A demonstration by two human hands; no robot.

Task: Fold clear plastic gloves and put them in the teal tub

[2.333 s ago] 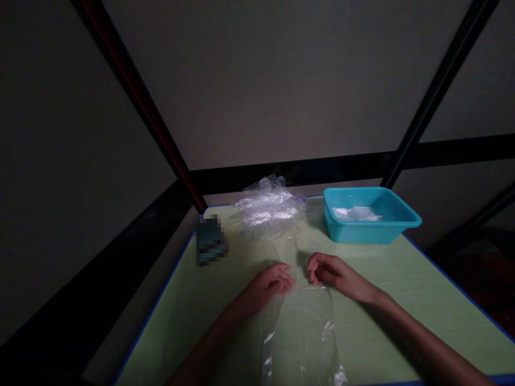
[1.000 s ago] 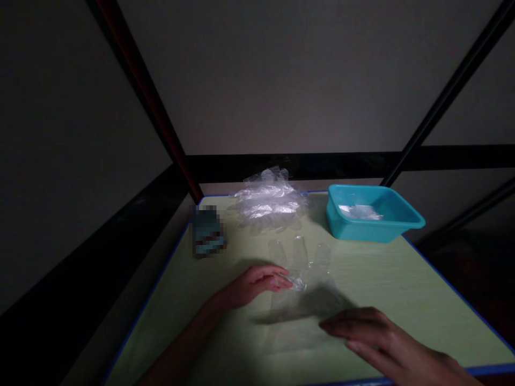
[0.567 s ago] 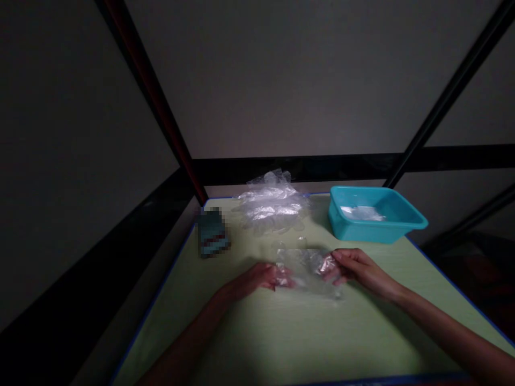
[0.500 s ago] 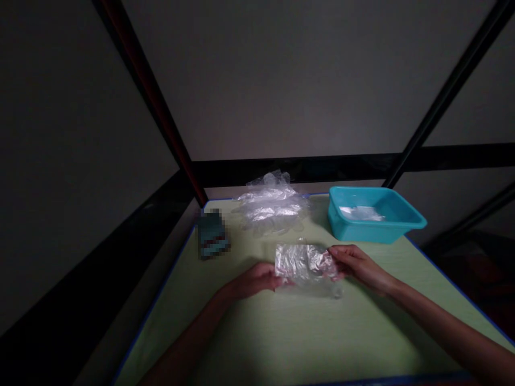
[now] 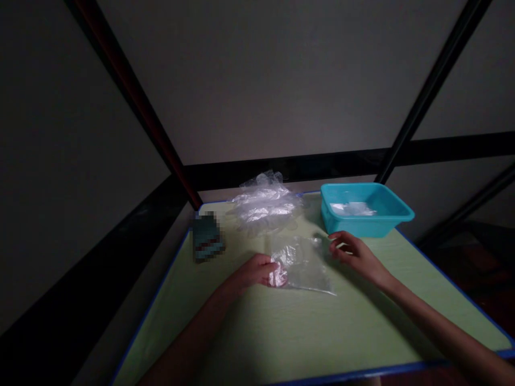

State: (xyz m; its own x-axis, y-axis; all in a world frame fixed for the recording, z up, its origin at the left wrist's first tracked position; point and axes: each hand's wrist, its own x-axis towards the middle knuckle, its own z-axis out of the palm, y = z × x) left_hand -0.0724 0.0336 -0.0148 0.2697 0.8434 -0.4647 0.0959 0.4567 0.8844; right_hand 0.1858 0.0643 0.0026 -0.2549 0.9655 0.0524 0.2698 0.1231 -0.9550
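Note:
My left hand (image 5: pixel 260 269) grips the left edge of a clear disposable plastic glove (image 5: pixel 303 265), thumb on top. The thin film spreads out to the right over the table, and its finger shapes are hard to make out. Just right of the glove, my right hand (image 5: pixel 352 254) hangs with its fingers bent and apart, holding nothing. Beyond both hands lies a pile of similar clear plastic gloves (image 5: pixel 267 206), layered loosely, with rounded fingertips showing at the edges.
A turquoise plastic basin (image 5: pixel 368 227) stands at the back right with flattened clear plastic inside. At the left edge lies a dark pixelated item (image 5: pixel 207 237). The pale green table (image 5: pixel 257 343) has a blue rim and meets a wall behind.
My right hand has let go of the plastic, which now lies spread out instead of folded between both hands. My left hand keeps its hold. The view has shifted slightly.

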